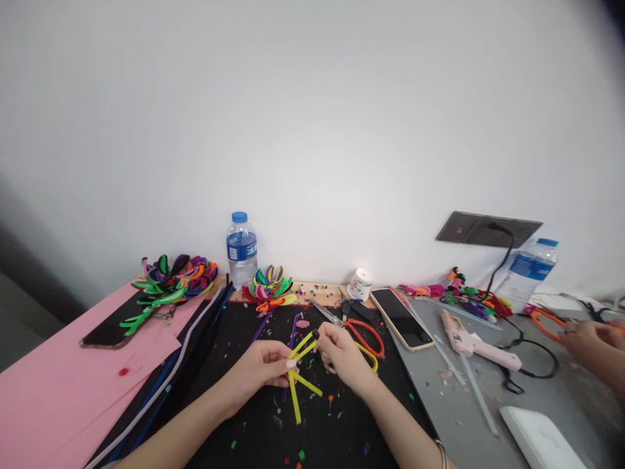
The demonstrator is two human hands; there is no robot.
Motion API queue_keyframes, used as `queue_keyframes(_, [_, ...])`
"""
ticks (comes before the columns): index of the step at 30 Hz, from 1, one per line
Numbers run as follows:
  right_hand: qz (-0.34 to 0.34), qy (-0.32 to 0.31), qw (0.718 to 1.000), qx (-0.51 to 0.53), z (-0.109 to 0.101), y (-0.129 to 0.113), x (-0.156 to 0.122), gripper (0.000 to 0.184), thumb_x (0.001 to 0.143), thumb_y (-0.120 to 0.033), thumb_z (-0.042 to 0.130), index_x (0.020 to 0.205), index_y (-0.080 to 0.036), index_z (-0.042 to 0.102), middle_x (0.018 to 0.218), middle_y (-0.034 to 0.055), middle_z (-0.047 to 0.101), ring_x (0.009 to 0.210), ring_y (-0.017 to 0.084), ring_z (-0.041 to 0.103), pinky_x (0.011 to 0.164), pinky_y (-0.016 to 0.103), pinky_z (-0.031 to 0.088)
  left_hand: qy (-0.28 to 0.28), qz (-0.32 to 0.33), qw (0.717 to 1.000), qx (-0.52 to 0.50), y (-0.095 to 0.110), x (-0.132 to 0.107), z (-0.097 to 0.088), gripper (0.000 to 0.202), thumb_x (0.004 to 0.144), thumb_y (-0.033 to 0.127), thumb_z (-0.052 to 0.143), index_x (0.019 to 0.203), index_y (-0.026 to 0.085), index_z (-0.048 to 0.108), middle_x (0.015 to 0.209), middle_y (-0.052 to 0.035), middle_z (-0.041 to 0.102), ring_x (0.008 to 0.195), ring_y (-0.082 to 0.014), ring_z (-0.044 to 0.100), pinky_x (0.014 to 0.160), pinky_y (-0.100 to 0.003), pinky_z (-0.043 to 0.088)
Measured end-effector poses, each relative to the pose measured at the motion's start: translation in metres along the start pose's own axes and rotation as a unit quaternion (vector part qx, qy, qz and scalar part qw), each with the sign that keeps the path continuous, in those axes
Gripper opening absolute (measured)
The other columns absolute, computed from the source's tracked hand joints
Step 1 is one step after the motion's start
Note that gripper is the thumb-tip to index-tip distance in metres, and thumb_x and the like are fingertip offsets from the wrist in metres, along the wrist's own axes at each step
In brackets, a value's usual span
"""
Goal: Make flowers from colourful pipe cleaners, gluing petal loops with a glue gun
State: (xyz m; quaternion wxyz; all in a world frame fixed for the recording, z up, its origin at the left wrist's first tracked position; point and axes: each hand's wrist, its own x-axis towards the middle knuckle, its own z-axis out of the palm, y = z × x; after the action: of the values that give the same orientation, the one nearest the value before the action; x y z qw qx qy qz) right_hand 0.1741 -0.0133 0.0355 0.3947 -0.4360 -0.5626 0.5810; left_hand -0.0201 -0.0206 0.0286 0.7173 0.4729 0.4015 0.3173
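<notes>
My left hand (261, 368) and my right hand (344, 355) meet over a black mat (254, 430), both closed on a bent yellow pipe cleaner (300, 378). Its loose ends hang down toward me between my wrists. My left fingertips pinch the middle of the bundle; my right fingers pinch its upper end near a small dark tip. A purple pipe cleaner (291, 339) lies on the mat just behind my hands. Red-handled scissors (364, 332) lie right behind my right hand.
A phone (401, 317), a pink glue gun (471, 344) with glue sticks and a black cable lie to the right. Another person's hand (593, 342) works at the far right. Water bottles (241, 249), pipe-cleaner flowers (173, 280), pink paper (58, 384) and a second phone sit left.
</notes>
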Motion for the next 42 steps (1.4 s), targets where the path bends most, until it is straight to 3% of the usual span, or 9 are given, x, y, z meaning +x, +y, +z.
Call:
queue_keyframes(4, [0.034, -0.046, 0.985, 0.163, 0.002, -0.001, -0.001, 0.031, 0.08, -0.036, 0.056, 0.063, -0.02, 0.037, 0.051, -0.0096, 0.031, 0.04, 0.004, 0.018, 0.037, 0.019, 0.013, -0.005, 0.005, 1.0, -0.004, 0.0, 0.0, 0.0, 0.021, 0.068, 0.034, 0.071, 0.073, 0.014, 0.066, 0.069, -0.0007, 0.066, 0.065, -0.0123, 0.061, 0.067, -0.025, 0.049])
queue_keyframes(8, [0.04, -0.052, 0.981, 0.181, 0.003, 0.0, 0.0, 0.032, 0.081, -0.039, 0.054, 0.064, -0.02, 0.035, 0.052, -0.0094, 0.03, 0.041, 0.005, 0.017, 0.039, 0.02, 0.012, -0.007, 0.005, 1.0, -0.013, 0.002, 0.0, 0.001, 0.021, 0.067, 0.033, 0.072, 0.071, 0.014, 0.066, 0.068, -0.0007, 0.065, 0.063, -0.0119, 0.06, 0.064, -0.023, 0.048])
queue_keyframes(12, [-0.046, 0.039, 0.998, -0.01, 0.003, 0.0, 0.001, 0.024, 0.085, -0.034, 0.047, 0.067, -0.02, 0.042, 0.056, -0.0062, 0.037, 0.046, 0.008, 0.027, 0.042, 0.021, 0.021, 0.037, 0.018, 0.999, -0.024, 0.003, 0.001, 0.0, 0.021, 0.068, 0.033, 0.072, 0.072, 0.014, 0.066, 0.068, -0.0013, 0.065, 0.062, -0.0107, 0.059, 0.061, -0.02, 0.047])
queue_keyframes(14, [-0.124, 0.08, 0.979, -0.14, 0.005, -0.003, -0.002, 0.013, 0.082, -0.026, 0.051, 0.072, -0.019, 0.046, 0.063, -0.0042, 0.041, 0.053, 0.009, 0.035, 0.049, 0.022, 0.028, 0.07, 0.037, 0.996, -0.031, 0.002, 0.002, -0.001, 0.02, 0.069, 0.034, 0.07, 0.073, 0.014, 0.066, 0.068, -0.001, 0.065, 0.062, -0.0104, 0.058, 0.062, -0.02, 0.047])
queue_keyframes(18, [-0.223, 0.016, 0.922, -0.316, 0.012, -0.008, -0.013, 0.023, 0.065, -0.021, 0.07, 0.077, -0.02, 0.05, 0.081, -0.0013, 0.048, 0.073, 0.014, 0.046, 0.064, 0.024, 0.037, 0.118, 0.065, 0.99, -0.042, 0.001, 0.002, -0.003, 0.019, 0.069, 0.034, 0.07, 0.072, 0.015, 0.066, 0.067, -0.0002, 0.063, 0.063, -0.0103, 0.057, 0.063, -0.02, 0.048])
queue_keyframes(22, [-0.247, -0.01, 0.897, -0.367, 0.016, -0.011, -0.017, 0.008, 0.075, -0.015, 0.058, 0.077, -0.02, 0.052, 0.086, 0.0008, 0.05, 0.082, 0.015, 0.05, 0.073, 0.026, 0.04, 0.133, 0.071, 0.988, -0.038, 0.001, 0.003, -0.002, 0.019, 0.069, 0.034, 0.07, 0.073, 0.015, 0.066, 0.067, -0.0001, 0.062, 0.064, -0.0113, 0.057, 0.064, -0.022, 0.049])
queue_keyframes(29, [-0.214, -0.02, 0.891, -0.4, 0.017, -0.014, -0.018, 0.012, 0.071, -0.022, 0.065, 0.076, -0.021, 0.054, 0.088, 0.0006, 0.05, 0.081, 0.016, 0.051, 0.069, 0.025, 0.04, 0.152, 0.078, 0.984, -0.042, 0.001, 0.003, -0.003, 0.019, 0.068, 0.033, 0.071, 0.073, 0.016, 0.066, 0.068, 0.0005, 0.062, 0.065, -0.0116, 0.058, 0.066, -0.023, 0.05])
queue_keyframes(32, [-0.22, -0.01, 0.892, -0.395, 0.019, -0.011, -0.017, 0.006, 0.079, -0.018, 0.055, 0.073, -0.02, 0.054, 0.085, 0.0013, 0.05, 0.076, 0.014, 0.05, 0.066, 0.024, 0.039, 0.151, 0.079, 0.985, -0.039, 0.001, 0.002, -0.003, 0.02, 0.069, 0.034, 0.07, 0.074, 0.015, 0.066, 0.069, -0.0005, 0.064, 0.066, -0.0122, 0.06, 0.066, -0.023, 0.05])
queue_keyframes(42, [-0.165, 0.134, 0.95, -0.226, 0.011, 0.0, -0.004, 0.024, 0.082, -0.017, 0.048, 0.058, -0.018, 0.051, 0.066, -0.0005, 0.047, 0.061, 0.013, 0.046, 0.055, 0.024, 0.034, 0.102, 0.064, 0.992, 0.034, -0.001, 0.005, -0.001, 0.022, 0.071, 0.036, 0.067, 0.073, 0.015, 0.065, 0.066, -0.0013, 0.067, 0.067, -0.015, 0.064, 0.066, -0.025, 0.05])
